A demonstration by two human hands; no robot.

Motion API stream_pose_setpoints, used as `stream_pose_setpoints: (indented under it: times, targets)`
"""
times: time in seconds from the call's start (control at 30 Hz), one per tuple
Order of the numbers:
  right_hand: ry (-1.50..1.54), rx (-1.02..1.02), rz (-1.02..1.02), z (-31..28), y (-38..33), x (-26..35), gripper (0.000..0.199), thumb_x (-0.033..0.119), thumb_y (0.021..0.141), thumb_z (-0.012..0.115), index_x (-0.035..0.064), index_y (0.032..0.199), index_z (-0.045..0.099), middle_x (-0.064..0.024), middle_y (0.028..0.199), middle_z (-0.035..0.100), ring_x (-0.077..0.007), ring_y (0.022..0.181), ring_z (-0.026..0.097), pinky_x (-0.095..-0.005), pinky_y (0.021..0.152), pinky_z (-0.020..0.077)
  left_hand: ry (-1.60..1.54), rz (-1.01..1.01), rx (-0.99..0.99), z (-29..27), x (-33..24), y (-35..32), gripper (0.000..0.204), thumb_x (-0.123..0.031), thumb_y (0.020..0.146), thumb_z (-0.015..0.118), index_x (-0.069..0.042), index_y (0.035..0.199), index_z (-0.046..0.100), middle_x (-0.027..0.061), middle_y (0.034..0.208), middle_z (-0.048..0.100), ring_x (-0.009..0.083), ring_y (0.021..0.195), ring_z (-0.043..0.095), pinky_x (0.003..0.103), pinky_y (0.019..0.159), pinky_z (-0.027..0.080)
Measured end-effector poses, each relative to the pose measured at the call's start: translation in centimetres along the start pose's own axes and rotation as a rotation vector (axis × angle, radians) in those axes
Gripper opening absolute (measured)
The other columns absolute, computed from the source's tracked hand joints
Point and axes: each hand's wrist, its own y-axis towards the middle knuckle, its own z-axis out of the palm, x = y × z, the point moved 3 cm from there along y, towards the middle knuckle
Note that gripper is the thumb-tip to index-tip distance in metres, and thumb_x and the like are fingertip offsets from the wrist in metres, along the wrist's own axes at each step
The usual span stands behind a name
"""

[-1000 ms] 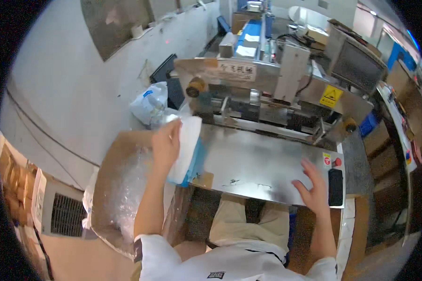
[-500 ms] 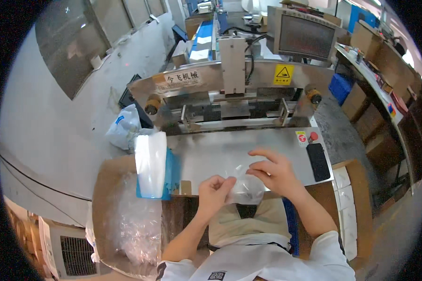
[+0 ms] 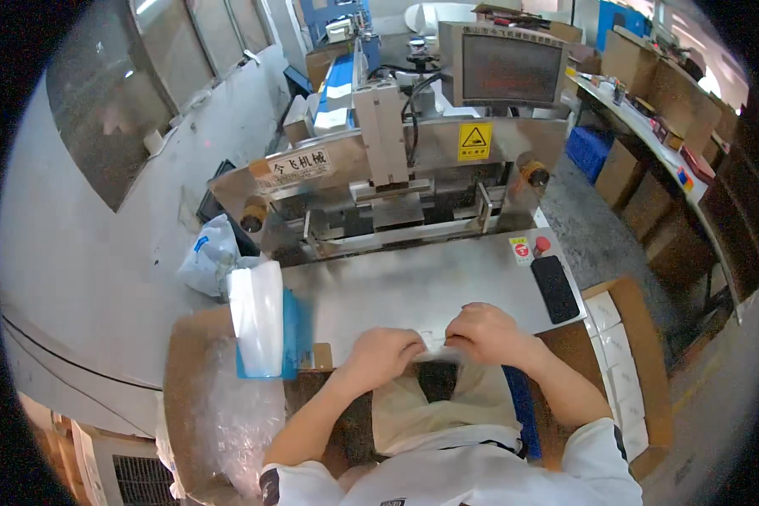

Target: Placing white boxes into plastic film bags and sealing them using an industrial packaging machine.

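A small transparent plastic bag (image 3: 435, 345) is stretched between my two hands, just above the front edge of the metal worktable (image 3: 371, 291). My left hand (image 3: 385, 354) pinches one side of it between thumb and fingers. On the opposite side, my right hand (image 3: 486, 332) is closed on it with the fingers bent down. Much of the bag is hidden behind my fingers. A stack of white plastic sheets or bags (image 3: 257, 320) lies in a blue holder (image 3: 292, 337) left of my hands.
Behind the worktable stands a machine with a metal crossbar (image 3: 430, 145). A black phone (image 3: 554, 288) and a red button (image 3: 542, 244) are at its right. Cardboard boxes flank me: plastic bags (image 3: 240, 413) fill the left one, white boxes (image 3: 618, 354) the right.
My right hand's spread fingers have come down and closed on the bag. The bag is now pulled between both hands. The whole view has shifted and tilted a little.
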Motion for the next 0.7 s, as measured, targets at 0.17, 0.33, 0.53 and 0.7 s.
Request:
stream_pose_setpoints:
  times: [0.17,0.33,0.53,0.7]
  targets:
    - [0.454,0.297,-0.115,-2.3,-2.3,0.9,0.012,0.019,0.087,0.069,0.007,0.086,0.071,-0.0115,0.085,0.069,-0.0321,0.082,0.063,-0.0416,0.078,0.0498,-0.185,-0.067,0.207,-2.3,-1.3,-3.1,0.02,-0.026,0.095,0.056,-0.008,0.097,0.065,0.019,0.086,0.068,0.0422,0.082,0.064,0.049,0.073,0.051]
    - [0.322,0.237,0.009,0.7,1.2,-5.8,0.017,0.023,0.087,0.07,0.0063,0.085,0.072,-0.0099,0.088,0.071,-0.0312,0.086,0.063,-0.0418,0.086,0.0478,-0.109,-0.16,0.236,-2.7,4.6,0.3,0.023,-0.025,0.097,0.052,-0.005,0.097,0.063,0.0212,0.092,0.067,0.0413,0.089,0.063,0.047,0.079,0.05]
    - [0.171,0.045,0.098,3.7,8.2,-14.4,0.026,0.03,0.088,0.066,0.005,0.092,0.073,-0.019,0.085,0.07,-0.0372,0.085,0.066,-0.0481,0.079,0.0516,-0.263,-0.265,0.218,-3.1,17.0,8.0,0.041,-0.042,0.099,0.057,-0.003,0.108,0.066,0.0063,0.096,0.07,0.0175,0.09,0.063,0.036,0.081,0.05]
    - [0.119,0.123,0.316,3.2,15.1,-21.5,0.026,0.025,0.087,0.064,0.0024,0.096,0.072,-0.0231,0.093,0.07,-0.0414,0.086,0.067,-0.0469,0.077,0.0528,-0.442,-0.459,0.17,-6.1,23.4,16.4,0.036,-0.039,0.087,0.072,-0.013,0.113,0.071,-0.0023,0.096,0.069,0.0113,0.086,0.059,0.027,0.071,0.047]
